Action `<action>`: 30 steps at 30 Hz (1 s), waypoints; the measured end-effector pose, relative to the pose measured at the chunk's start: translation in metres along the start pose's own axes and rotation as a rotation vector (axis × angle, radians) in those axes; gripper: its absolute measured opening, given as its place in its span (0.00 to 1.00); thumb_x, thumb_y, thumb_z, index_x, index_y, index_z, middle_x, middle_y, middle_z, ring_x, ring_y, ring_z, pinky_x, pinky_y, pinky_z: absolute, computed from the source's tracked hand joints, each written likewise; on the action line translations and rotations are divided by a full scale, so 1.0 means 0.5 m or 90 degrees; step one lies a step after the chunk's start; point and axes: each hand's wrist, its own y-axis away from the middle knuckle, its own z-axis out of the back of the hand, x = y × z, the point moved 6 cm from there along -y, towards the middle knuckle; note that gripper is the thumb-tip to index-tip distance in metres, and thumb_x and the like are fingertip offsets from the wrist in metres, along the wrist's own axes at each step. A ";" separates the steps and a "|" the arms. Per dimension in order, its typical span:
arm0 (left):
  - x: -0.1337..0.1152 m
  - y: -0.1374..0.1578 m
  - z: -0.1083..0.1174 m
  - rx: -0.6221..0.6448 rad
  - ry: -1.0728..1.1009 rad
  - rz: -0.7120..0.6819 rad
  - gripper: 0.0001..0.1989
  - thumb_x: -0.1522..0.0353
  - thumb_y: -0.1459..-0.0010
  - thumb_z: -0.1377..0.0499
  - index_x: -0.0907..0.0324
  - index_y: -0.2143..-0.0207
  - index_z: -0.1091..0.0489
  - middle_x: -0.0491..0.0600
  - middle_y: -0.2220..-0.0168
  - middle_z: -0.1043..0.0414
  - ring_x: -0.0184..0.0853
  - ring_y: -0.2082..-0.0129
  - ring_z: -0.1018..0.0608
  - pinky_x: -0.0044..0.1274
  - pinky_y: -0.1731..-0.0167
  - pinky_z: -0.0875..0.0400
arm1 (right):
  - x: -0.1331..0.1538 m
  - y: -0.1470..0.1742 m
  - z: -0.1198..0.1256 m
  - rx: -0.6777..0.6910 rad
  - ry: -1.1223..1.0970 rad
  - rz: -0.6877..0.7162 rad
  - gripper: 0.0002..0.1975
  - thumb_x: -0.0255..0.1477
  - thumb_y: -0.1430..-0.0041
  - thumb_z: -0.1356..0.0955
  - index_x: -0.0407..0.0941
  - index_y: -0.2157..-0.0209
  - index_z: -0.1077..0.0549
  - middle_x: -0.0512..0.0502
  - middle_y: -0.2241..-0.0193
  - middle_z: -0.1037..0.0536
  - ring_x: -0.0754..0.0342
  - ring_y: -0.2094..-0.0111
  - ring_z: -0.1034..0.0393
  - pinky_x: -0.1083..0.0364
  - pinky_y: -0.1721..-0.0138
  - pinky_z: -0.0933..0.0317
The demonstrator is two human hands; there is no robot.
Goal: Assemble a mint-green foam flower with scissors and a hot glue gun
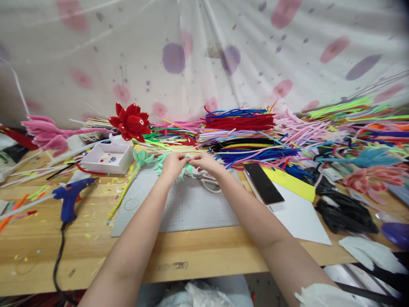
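My left hand and my right hand meet over the back of a grey cutting mat. Fingers of both are pinched together on a mint-green fuzzy pipe-cleaner piece, partly hidden by the hands. More mint-green bits show around the left fingers. White-handled scissors lie on the mat just under my right wrist. Left of my hands rests a mint-green pipe-cleaner flower on a yellow-green stem.
A blue glue gun with a black cord lies at left, near a white box and a red flower. Pipe-cleaner bundles line the back. At right are a phone, white paper and a black plastic bag.
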 end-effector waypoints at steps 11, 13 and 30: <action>-0.028 0.001 0.002 -0.012 -0.242 -0.001 0.12 0.67 0.48 0.48 0.59 0.71 0.25 0.50 0.74 0.27 0.34 0.73 0.29 0.24 0.74 0.46 | 0.005 -0.013 0.005 -0.048 0.008 -0.011 0.04 0.24 0.54 0.34 0.41 0.80 0.30 0.53 0.85 0.33 0.62 0.81 0.38 0.65 0.83 0.42; -0.024 0.001 0.001 -0.002 -0.240 0.001 0.12 0.68 0.49 0.48 0.59 0.72 0.25 0.49 0.75 0.27 0.34 0.73 0.29 0.23 0.75 0.46 | 0.000 -0.015 0.004 -0.032 0.013 -0.021 0.05 0.24 0.54 0.34 0.40 0.80 0.30 0.52 0.85 0.32 0.62 0.81 0.37 0.64 0.83 0.41; 0.011 -0.006 -0.009 -0.036 0.003 -0.001 0.12 0.72 0.52 0.44 0.61 0.64 0.26 0.49 0.68 0.23 0.33 0.68 0.24 0.22 0.67 0.34 | 0.004 -0.007 0.004 -0.006 0.155 0.001 0.09 0.28 0.50 0.35 0.40 0.80 0.28 0.47 0.79 0.25 0.61 0.79 0.34 0.64 0.81 0.40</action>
